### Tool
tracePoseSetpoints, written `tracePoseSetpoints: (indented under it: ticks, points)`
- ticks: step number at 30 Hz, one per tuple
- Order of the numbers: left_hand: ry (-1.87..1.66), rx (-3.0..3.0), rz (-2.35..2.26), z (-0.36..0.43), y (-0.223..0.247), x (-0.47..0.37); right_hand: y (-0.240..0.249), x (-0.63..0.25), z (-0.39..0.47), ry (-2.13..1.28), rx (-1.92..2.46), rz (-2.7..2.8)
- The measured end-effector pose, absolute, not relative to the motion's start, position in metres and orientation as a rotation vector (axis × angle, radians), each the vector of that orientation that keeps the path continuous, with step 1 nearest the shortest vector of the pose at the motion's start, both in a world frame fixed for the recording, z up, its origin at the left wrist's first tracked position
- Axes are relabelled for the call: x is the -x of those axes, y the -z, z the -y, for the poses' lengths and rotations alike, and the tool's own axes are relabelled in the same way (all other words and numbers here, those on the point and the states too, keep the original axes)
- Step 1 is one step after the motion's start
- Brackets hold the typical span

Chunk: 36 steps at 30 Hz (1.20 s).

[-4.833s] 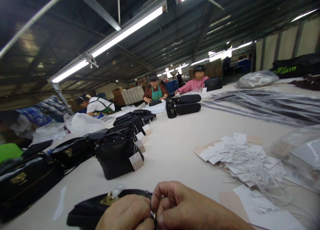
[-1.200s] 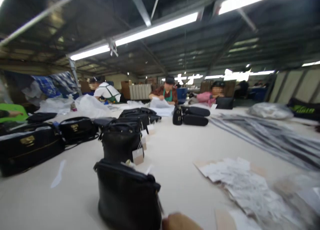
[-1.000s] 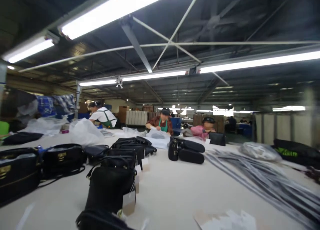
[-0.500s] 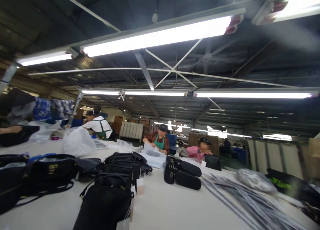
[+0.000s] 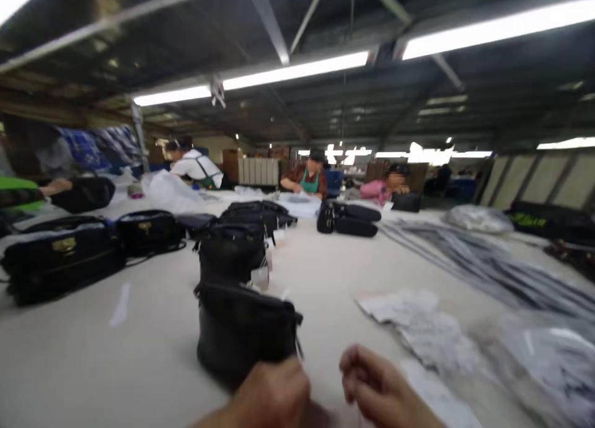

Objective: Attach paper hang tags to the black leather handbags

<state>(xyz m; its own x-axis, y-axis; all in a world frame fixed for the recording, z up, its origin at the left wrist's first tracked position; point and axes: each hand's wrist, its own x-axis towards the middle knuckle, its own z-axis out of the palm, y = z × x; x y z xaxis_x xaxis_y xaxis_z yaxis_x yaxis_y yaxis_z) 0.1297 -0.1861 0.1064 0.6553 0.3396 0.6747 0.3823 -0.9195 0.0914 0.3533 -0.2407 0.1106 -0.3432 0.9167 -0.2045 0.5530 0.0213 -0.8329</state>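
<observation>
Black leather handbag, small and boxy with a zipped top, stands upright on the pale table at the near edge, just ahead of the person's own two hands. Its front is plain and dark, a little glossy, and a small pull hangs at its right corner; the picture is blurred, so finer detail is lost. The left hand lies just below the bag's lower right corner with its back to the camera; whether it touches the bag or grips anything cannot be told. The right hand is beside it, apart from the bag, fingers curled inward as if pinching, but what they hold, if anything, is too blurred to tell.

At far left, a long black bag with a gold clasp lies on the table, and a row of more black bags runs back from the near one, each with a paper tag. To the right lies a loose heap of white paper tags with strings, then bundled grey straps. Three seated workers bend over the far end, under fluorescent tube lights hung from a dark steel-framed roof.
</observation>
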Motion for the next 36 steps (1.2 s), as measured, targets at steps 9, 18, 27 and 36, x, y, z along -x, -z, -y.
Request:
tracePoseSetpoints:
  ticks: [9, 18, 27, 36]
  points:
    - [1.227, 3.235, 1.397, 0.205, -0.089, -0.149, -0.112, -0.355, 0.255, -1.300, 1.349, 1.296]
    - [1.266, 3.400, 1.683, 0.206, -0.092, -0.164, -0.102, -0.348, 0.253, -1.418, 1.260, 1.033]
    - [1.585, 3.649, 1.616, 0.206, -0.076, -0.151, -0.099, -0.365, 0.248, -1.541, 1.117, 0.920]
    - [1.592, 3.842, 1.639, 0.214, -0.093, -0.148, -0.085, -0.346, 0.251, -1.685, 1.136, 0.976]
